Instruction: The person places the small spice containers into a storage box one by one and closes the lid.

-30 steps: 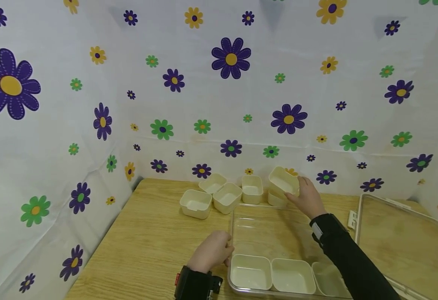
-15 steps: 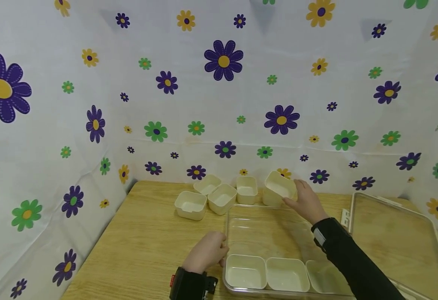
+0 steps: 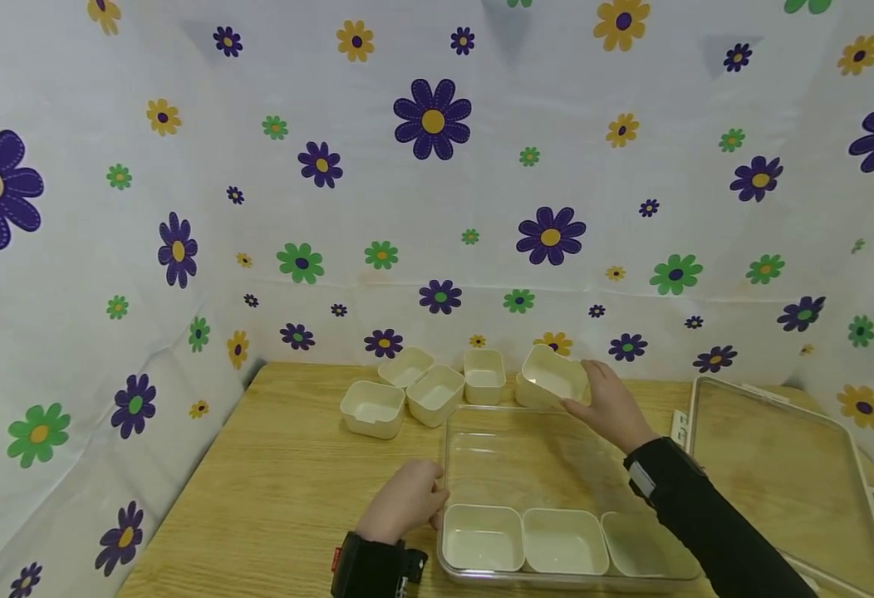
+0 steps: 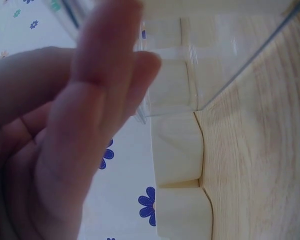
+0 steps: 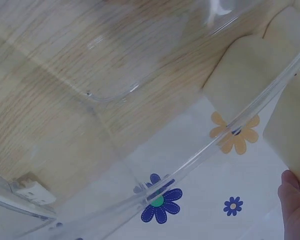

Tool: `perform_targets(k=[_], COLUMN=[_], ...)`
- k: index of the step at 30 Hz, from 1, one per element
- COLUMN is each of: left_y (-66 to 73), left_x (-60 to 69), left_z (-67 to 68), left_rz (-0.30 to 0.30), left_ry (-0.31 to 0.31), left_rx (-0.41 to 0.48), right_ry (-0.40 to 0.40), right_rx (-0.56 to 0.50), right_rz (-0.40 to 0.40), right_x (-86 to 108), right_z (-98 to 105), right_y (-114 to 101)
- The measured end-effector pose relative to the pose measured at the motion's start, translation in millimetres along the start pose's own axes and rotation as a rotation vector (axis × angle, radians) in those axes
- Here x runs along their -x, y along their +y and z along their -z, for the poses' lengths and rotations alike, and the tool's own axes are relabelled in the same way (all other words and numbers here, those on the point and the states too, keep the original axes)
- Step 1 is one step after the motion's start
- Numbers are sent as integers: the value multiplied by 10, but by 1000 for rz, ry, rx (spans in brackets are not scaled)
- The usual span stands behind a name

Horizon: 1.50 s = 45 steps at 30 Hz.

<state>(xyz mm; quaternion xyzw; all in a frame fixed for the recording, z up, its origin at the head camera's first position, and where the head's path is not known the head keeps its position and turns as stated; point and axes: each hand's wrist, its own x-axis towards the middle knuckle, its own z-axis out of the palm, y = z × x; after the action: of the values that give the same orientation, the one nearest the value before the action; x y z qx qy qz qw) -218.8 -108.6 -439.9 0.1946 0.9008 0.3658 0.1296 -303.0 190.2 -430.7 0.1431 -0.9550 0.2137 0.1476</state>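
Note:
My right hand grips a cream plastic bin by its right side. This bin is tilted, just behind the far rim of a clear plastic box. Another cream bin stands partly hidden behind and below it. In the right wrist view, fingertips touch the held bin at the right edge. My left hand holds the clear box's left wall with curled fingers. The left wrist view shows those fingers close up against the clear wall. Inside the box, three cream bins line the near side.
Several more cream bins stand on the wooden table behind and left of the clear box. A clear lid with white clips lies at the right. Flower-printed white cloth rises behind and on the left.
The held bin has come down slightly, close over the bin behind it. My left hand stays at the box's left wall. The head view has shifted a little to the right.

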Motion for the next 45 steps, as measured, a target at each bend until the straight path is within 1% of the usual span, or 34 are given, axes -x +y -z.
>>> perform_targets(k=[5,9,16,24,31,38,45], left_y=[12,25,24,11,11,5,15], left_x=[6,9,0,3,-3,-4,-10], left_z=[13,22,11,10,12,16,22], left_rz=[-2,11,-1,21,19,12,-19], left_ry=[-1,-2,2,-5,-7,-6,0], left_rx=[-6,-17,-31,-16,-19,-25,-26], right_ry=[-11,-14,-72,-70,-117,-127,-200], right_rx=[4,4,-16,7,14,27,13], right_rz=[24,59,60,161,152,218,208], right_x=[50,92,141,205,253,289,326], right_z=[35,61,83,61,86,71,80], right_y=[-18,-44,-106,-142,-214,-237,-276])
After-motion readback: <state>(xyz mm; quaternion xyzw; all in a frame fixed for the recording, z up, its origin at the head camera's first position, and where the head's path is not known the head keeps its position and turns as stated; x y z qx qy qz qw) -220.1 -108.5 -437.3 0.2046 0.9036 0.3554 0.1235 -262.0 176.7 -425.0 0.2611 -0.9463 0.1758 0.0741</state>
